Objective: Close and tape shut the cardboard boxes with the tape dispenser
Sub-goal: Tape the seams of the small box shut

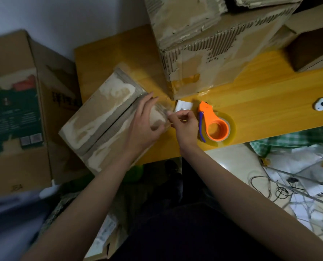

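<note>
Right hand [184, 127]: fingers curled, pinching something small — unclear what.
Left hand [143, 125]: fingers straight, pressing the box [104, 117] at the desk's [260, 102] left corner.
Tape dispenser [212, 125]: near front edge — untouched.

Both bare forearms reach up and forward from the bottom of the view and draw toward each other, so the two hands sit close together near the middle. The left hand [144, 121] lies palm down with its fingers stretched out and slightly spread, fingertips pointing up and to the right, pressing flat on the surface beneath it. The right hand [185, 125] is just beside it, knuckles up and wrist bent a little inward, its fingers curled and its thumb and forefinger pinched together at the tips, right by the left hand's fingertips. What the pinch holds is too blurred to tell.
</note>
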The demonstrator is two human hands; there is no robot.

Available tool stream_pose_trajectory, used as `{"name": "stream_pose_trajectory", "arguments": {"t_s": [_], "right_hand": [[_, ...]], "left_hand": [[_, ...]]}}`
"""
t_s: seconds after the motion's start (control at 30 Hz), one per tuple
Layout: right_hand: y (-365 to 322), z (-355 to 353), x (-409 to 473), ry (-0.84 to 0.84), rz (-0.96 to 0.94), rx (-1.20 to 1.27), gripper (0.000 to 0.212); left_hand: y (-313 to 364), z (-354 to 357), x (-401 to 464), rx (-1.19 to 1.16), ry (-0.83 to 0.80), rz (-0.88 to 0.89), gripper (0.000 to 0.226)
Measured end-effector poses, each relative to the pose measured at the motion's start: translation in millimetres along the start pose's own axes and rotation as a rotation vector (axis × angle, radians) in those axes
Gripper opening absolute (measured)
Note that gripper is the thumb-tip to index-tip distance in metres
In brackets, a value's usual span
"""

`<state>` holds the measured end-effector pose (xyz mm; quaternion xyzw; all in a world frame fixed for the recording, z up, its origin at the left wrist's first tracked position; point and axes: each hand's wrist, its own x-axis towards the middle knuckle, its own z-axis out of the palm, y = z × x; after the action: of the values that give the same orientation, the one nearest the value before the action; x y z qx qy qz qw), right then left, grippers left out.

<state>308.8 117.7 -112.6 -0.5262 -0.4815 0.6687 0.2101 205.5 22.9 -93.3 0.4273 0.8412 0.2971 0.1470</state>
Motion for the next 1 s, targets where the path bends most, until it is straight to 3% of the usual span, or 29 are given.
{"name": "stream_pose_trajectory", "arguments": {"t_s": [0.1, 0.2, 0.63, 0.7, 0.83, 1.0], "right_hand": [[-2.3, 15.6, 0.1, 0.034, 0.112, 0.088, 0.029], [-1.8, 20.5, 4.2, 0.063, 0.182, 0.081, 0.029], [-10.3, 28.0, 5.8, 0.098, 0.340, 0.154, 0.020], [-11.5, 27.5, 4.4, 0.102, 0.362, 0.195, 0.019], [-11.7, 29.4, 6.3, 0.091, 0.383, 0.191, 0.028], [-17.1, 34.5, 10.1, 0.116, 0.465, 0.230, 0.033]], "left_hand": [[-23.4, -27.4, 5.4, 0.035, 0.084, -0.074, 0.049], [-55.4, -53.9, 36.5, 0.080, 0.136, -0.265, 0.046], [-88.0, -82.2, 136.9, -0.288, 0.208, -0.716, 0.023], [-88.4, -83.9, 143.2, -0.327, 0.162, -0.765, 0.025], [-82.7, -86.6, 152.7, -0.407, 0.108, -0.803, 0.004], [-84.5, -86.9, 156.2, -0.427, 0.084, -0.815, 0.006]]}}
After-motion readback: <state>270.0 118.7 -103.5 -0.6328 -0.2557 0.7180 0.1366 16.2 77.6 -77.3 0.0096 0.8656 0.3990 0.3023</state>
